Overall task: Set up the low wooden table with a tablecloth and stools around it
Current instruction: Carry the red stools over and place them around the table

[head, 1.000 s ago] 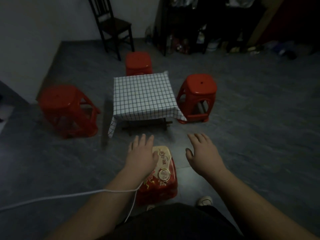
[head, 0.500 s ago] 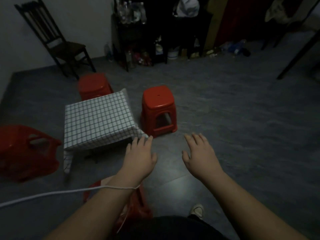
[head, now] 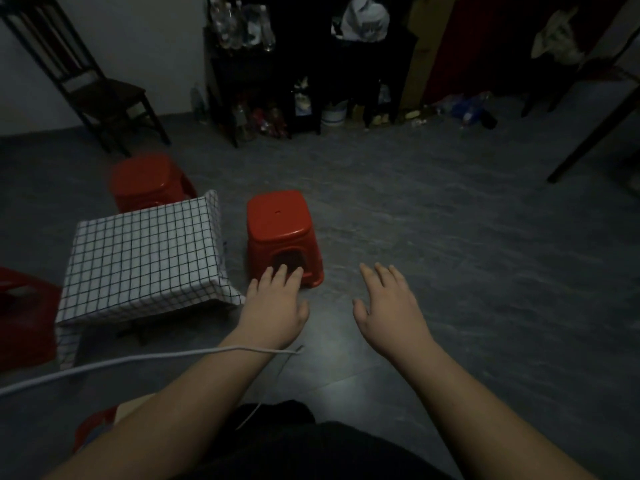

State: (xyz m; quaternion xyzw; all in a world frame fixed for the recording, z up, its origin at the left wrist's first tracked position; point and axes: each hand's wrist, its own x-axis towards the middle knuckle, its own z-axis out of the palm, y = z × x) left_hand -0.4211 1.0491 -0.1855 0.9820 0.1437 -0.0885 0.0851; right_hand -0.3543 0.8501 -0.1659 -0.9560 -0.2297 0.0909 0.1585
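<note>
Your left hand (head: 273, 306) and right hand (head: 388, 306) spread empty; grip the probably light, rigid twelve-o'clock stool (head: 278, 220) by its seat rim.

A dim home room: dark wooden chair (head: 100, 88) by the wall, cluttered shelf (head: 298, 71) of bottles, red plastic stools (head: 280, 233) on grey floor (head: 450, 254).

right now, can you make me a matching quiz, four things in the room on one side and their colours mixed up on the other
Things:
1. tablecloth
2. stool
3. chair
4. cord

Colours:
a. plain red
b. dark wood
c. plain white
d. white with a dark grid

Pairs: 1-d, 2-a, 3-b, 4-c
</note>
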